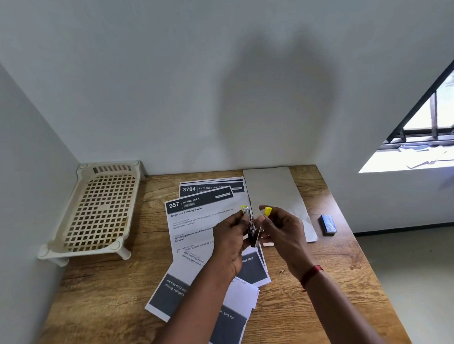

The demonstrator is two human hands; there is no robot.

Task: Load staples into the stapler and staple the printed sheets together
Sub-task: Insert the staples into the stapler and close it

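1. One wooden table (pixel 329 271) carries everything. A cream plastic rack (pixel 97 211) stands at its left end, well apart from the work.
2. Printed sheets (pixel 194 225) lie fanned and overlapping in the middle, directly below both hands. They do not look stapled yet.
3. The left hand (pixel 230 236) has its fingers curled round the stapler (pixel 251 228), holding it raised above the sheets with its nose pointing up and away.
4. The right hand (pixel 283 231) sits just beside the stapler's top, thumb and forefinger closed in a pinch.
5. A blue staple box (pixel 327 224) lies near the table's right edge, apart from both hands. Whether it is open I cannot tell.
6. The pinched yellow piece (pixel 268 211) seems to be the stapler's pusher, drawn clear of the channel. By that reading, loading is the step in hand. Next, a staple strip must be fetched from the box, which needs the right hand freed.
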